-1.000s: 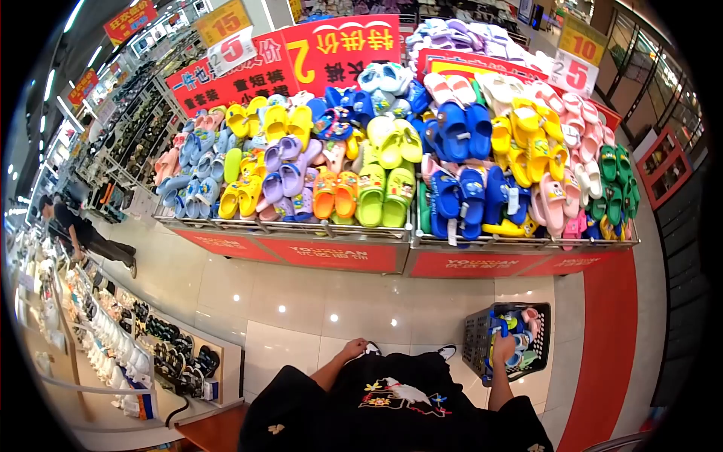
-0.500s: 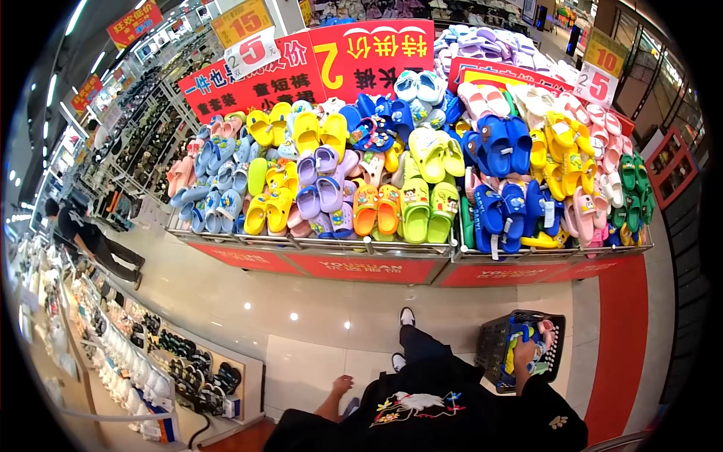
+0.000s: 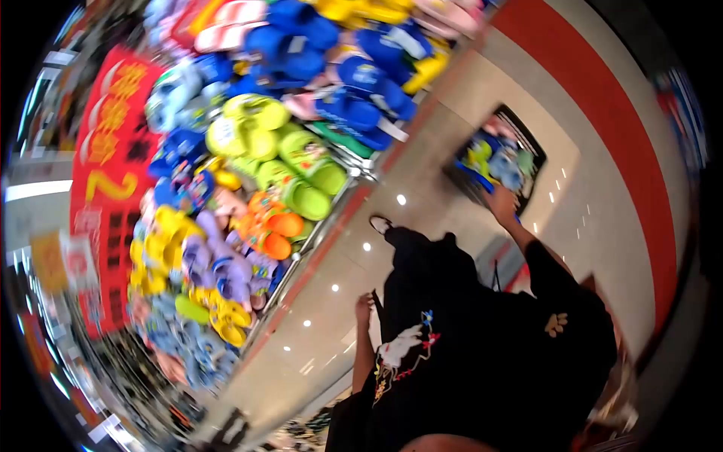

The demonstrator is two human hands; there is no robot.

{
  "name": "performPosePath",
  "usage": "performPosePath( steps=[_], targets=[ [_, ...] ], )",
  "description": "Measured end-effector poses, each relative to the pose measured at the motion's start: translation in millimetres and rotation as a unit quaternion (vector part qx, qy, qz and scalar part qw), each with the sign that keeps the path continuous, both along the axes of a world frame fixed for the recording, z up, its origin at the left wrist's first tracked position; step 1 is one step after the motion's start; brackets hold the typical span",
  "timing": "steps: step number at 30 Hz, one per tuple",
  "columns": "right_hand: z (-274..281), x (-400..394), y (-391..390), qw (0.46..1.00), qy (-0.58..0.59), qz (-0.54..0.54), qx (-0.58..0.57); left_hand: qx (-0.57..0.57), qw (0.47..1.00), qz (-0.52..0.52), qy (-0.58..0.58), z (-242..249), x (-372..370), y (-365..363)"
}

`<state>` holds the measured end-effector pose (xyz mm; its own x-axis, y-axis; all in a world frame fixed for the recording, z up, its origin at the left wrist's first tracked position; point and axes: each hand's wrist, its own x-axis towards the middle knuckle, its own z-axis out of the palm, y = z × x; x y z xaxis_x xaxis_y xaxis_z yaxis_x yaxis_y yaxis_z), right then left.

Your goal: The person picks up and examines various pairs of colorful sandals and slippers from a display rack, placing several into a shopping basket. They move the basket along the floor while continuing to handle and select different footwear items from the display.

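Note:
A dark basket (image 3: pixel 536 179) filled with colourful items hangs beside my body at the right. My right hand (image 3: pixel 501 203) is closed at its near edge, on a blue handle. My left hand (image 3: pixel 364 309) hangs low in front of my dark clothes, away from the display; its fingers are small and blurred. Lime green clogs (image 3: pixel 305 197), orange clogs (image 3: pixel 269 226) and blue slippers (image 3: pixel 350 113) are heaped on the display rack to the left.
The rack's metal edge (image 3: pixel 282 290) runs diagonally across the view. A red sign (image 3: pixel 113 188) stands behind the footwear. Shiny tiled floor (image 3: pixel 422 181) lies beside the rack, with a red floor stripe (image 3: pixel 602 98) at the right.
The whole view has rotated and blurred, so the rack now runs diagonally at the left. The basket is still with my right hand. The person at the far left is no longer clearly visible.

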<state>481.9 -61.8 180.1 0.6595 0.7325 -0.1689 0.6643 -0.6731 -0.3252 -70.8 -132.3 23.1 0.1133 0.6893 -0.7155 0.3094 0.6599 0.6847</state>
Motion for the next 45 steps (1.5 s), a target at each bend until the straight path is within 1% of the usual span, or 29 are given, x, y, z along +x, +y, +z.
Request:
performPosePath(
  steps=[1, 4, 6, 10, 11, 13, 14, 16, 17, 18, 19, 21, 22, 24, 25, 27, 28, 29, 30, 33, 35, 36, 37, 39, 40, 41, 43, 44, 45],
  targets=[
    [-17, -6, -5, 0.997, -0.045, 0.022, 0.058, -0.06, 0.997, 0.024, 0.044, 27, -6, 25],
    [-2, -44, -9, 0.999, 0.002, -0.019, 0.033, -0.072, 0.994, -0.002, 0.081, 55, -32, 73],
    [0, -64, -13, 0.999, 0.036, -0.019, -0.028, -0.086, 0.991, -0.034, 0.096, 65, -35, 94],
    [8, -103, -28, 0.995, 0.09, 0.016, -0.036, -0.096, 0.988, -0.087, 0.087, 82, 4, 131],
    [12, -109, -30, 0.991, 0.125, 0.024, -0.03, -0.098, 0.987, -0.102, 0.076, 84, 19, 138],
    [9, -117, -30, 0.976, 0.217, -0.007, -0.02, -0.077, 0.986, -0.135, 0.052, 89, 50, 148],
    [0, -119, -28, 0.974, 0.223, -0.008, -0.026, -0.073, 0.986, -0.144, 0.031, 89, 63, 152],
    [-40, -118, -20, 0.962, 0.216, -0.163, 0.048, -0.046, 0.984, -0.173, -0.013, 102, 93, 161],
    [-62, -114, -17, 0.958, 0.228, -0.173, 0.035, -0.026, 0.98, -0.193, -0.035, 106, 103, 162],
    [-92, -108, -16, 0.954, 0.239, -0.181, 0.022, -0.037, 0.98, -0.188, -0.059, 108, 111, 163],
    [-119, -106, -18, 0.953, 0.244, -0.178, 0.014, -0.033, 0.978, -0.198, -0.053, 113, 117, 162],
    [-175, -103, -19, 0.956, 0.225, -0.18, -0.051, -0.028, 0.974, -0.224, -0.028, 111, 115, 159],
    [-197, -101, -19, 0.956, 0.229, -0.174, -0.057, -0.03, 0.976, -0.214, -0.026, 113, 112, 157],
    [-222, -110, -14, 0.927, 0.284, -0.237, -0.066, -0.043, 0.983, -0.181, -0.006, 126, 96, 149],
    [-238, -112, -14, 0.928, 0.289, -0.227, -0.069, -0.045, 0.987, -0.155, 0.004, 126, 88, 146],
    [-261, -111, -11, 0.926, 0.29, -0.198, -0.139, -0.044, 0.988, -0.147, 0.03, 124, 64, 132],
    [-257, -116, -8, 0.932, 0.264, -0.209, -0.137, -0.045, 0.988, -0.141, 0.045, 123, 53, 124],
    [-252, -120, -8, 0.931, 0.268, -0.206, -0.137, -0.048, 0.987, -0.139, 0.059, 123, 41, 117],
    [-245, -120, -7, 0.933, 0.253, -0.206, -0.154, -0.049, 0.99, -0.131, 0.032, 122, 33, 111],
    [-223, -112, -11, 0.937, 0.216, -0.197, -0.193, -0.033, 0.99, -0.135, 0.03, 119, 26, 108],
    [-198, -101, -11, 0.952, 0.22, -0.153, -0.145, -0.028, 0.989, -0.144, 0.018, 121, 32, 112],
    [-187, -98, -12, 0.965, 0.19, -0.129, -0.126, -0.019, 0.988, -0.151, 0.008, 120, 38, 117],
    [-172, -92, -11, 0.967, 0.184, -0.128, -0.125, -0.018, 0.989, -0.149, 0.002, 121, 43, 121],
    [-141, -79, -11, 0.96, 0.233, -0.104, -0.114, -0.02, 0.989, -0.144, -0.008, 125, 57, 132],
    [-130, -75, -13, 0.962, 0.235, -0.091, -0.108, -0.016, 0.99, -0.14, -0.017, 133, 66, 140],
    [-114, -73, -14, 0.965, 0.225, -0.086, -0.105, 0.006, 0.989, -0.148, -0.018, 146, 77, 149],
    [-62, -73, -9, 0.973, 0.215, -0.027, -0.084, 0.04, 0.988, -0.146, -0.031, 155, 89, 163],
    [-30, -75, -3, 0.965, 0.246, -0.014, -0.085, 0.066, 0.986, -0.14, -0.055, 157, 90, 168],
    [-23, -77, -7, 0.976, 0.202, 0.011, -0.078, 0.093, 0.984, -0.131, -0.078, 161, 91, 173]
  ],
)
